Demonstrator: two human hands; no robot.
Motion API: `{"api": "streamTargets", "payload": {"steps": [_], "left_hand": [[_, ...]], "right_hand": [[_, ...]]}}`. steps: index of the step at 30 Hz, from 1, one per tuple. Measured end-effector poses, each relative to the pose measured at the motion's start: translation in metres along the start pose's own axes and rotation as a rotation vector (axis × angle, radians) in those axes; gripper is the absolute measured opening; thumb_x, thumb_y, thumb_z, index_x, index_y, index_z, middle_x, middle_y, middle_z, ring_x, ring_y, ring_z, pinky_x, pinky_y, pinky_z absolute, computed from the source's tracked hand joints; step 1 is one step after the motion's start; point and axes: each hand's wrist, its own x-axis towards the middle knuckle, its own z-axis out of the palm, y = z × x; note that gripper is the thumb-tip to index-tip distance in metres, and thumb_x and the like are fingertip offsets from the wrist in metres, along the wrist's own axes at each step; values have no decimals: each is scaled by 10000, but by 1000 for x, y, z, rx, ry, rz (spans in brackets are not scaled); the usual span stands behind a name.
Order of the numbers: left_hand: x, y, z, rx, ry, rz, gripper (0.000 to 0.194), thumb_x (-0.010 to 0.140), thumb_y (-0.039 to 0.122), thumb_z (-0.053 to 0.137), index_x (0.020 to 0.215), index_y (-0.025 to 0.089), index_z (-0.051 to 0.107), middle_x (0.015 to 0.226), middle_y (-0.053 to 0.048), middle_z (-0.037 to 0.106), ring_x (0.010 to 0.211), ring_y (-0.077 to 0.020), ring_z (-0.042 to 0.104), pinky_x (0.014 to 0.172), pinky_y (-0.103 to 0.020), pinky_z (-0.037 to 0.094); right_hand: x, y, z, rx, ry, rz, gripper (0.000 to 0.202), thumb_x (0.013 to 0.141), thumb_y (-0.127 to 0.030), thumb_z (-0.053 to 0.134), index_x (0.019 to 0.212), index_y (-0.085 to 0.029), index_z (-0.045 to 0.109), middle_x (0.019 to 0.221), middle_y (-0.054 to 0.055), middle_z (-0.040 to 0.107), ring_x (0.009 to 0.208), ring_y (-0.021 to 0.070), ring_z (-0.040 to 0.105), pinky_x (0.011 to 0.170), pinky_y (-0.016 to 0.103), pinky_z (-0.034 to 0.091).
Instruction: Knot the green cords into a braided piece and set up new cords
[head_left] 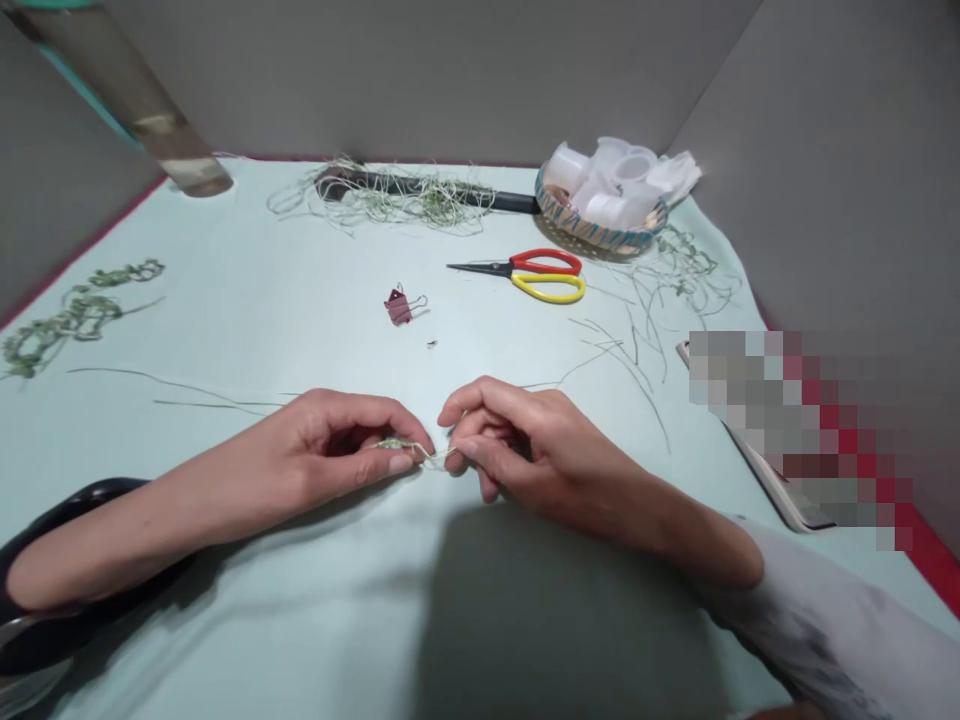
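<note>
Between thumb and fingers, my left hand (345,445) pinches a small green braided cord (396,443). Pale thin strands (433,456) run from it across a short gap to my right hand (506,435). The right thumb and index finger press together on those strands, with the other fingers curled beneath. Most of the cord is hidden inside the left hand. Just beyond the hands lie a tiny dark bit (432,344) and a maroon binder clip (401,306). Farther back rest scissors (525,272) with one red and one yellow handle.
Knotted green cords (67,325) lie at the left. A thread tangle (442,200) covers a dark bar near the back wall. A basket (600,235) holds white plastic spools. Loose threads (637,350) spread at right, near a pixelated object (780,440). A cylinder (176,150) stands back left.
</note>
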Motion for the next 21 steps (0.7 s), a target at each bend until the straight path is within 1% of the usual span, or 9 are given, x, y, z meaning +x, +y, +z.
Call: {"api": "streamTargets", "payload": {"steps": [2,3,6,8,10,12,16,19,21], "left_hand": [[-1,4,4,-40,-25,-65,283,923,494,761,1061,281,885,647,14,624,542,-118,413,470,-223,289],[-1,6,6,-63,-25,-78,274,913,486,766,1038,275,887,637,14,622,546,-119,418,469,-223,282],[-3,6,11,-148,-27,-105,251,914,452,761,837,235,860,560,18,575,529,-111,399,466,-238,248],[-4,3,12,-204,-75,-134,299,941,473,751,785,227,820,534,25,548,516,-107,367,478,-257,236],[-6,-1,12,-271,-122,-156,332,968,522,739,816,234,798,529,32,541,508,-106,342,484,-272,226],[-8,-3,12,-329,-134,-166,344,981,553,732,844,241,783,530,37,544,505,-106,326,481,-280,213],[-9,-2,11,-379,-153,-162,396,987,529,739,746,217,702,575,21,588,515,-97,333,485,-278,225],[-7,0,13,-411,-143,-151,391,997,506,724,745,209,688,611,9,622,511,-97,345,477,-275,235],[-6,1,14,-429,-127,-144,389,997,496,724,737,210,682,604,12,617,507,-98,348,482,-275,247]], "right_hand": [[0,-1,0,48,-19,16,208,949,-139,546,1118,-231,626,905,-32,774,627,86,626,640,211,505],[-1,-1,-1,56,-34,10,202,955,-140,542,1116,-231,623,909,-37,775,619,82,627,643,211,510],[-2,-2,-5,-32,-56,-52,138,996,-160,551,1062,-220,656,873,-45,759,624,76,603,658,212,485],[-1,-2,-9,-82,-17,-59,117,994,-166,593,1003,-212,700,789,-53,714,635,80,580,644,212,449],[1,-1,-13,-71,34,-47,74,974,-184,656,960,-204,725,720,-64,663,627,81,571,628,214,433],[2,0,-16,-60,64,-57,34,958,-199,701,949,-194,733,703,-71,652,606,73,566,627,215,435],[2,0,-20,-98,64,-51,57,945,-161,696,940,-187,747,669,-78,639,582,66,544,621,214,423],[1,-2,-22,-179,32,-49,115,953,-135,675,920,-195,768,689,-65,686,615,79,571,649,224,430],[1,-3,-21,-272,82,-106,136,971,-144,671,937,-201,789,847,-25,788,720,104,642,702,244,453]]}}
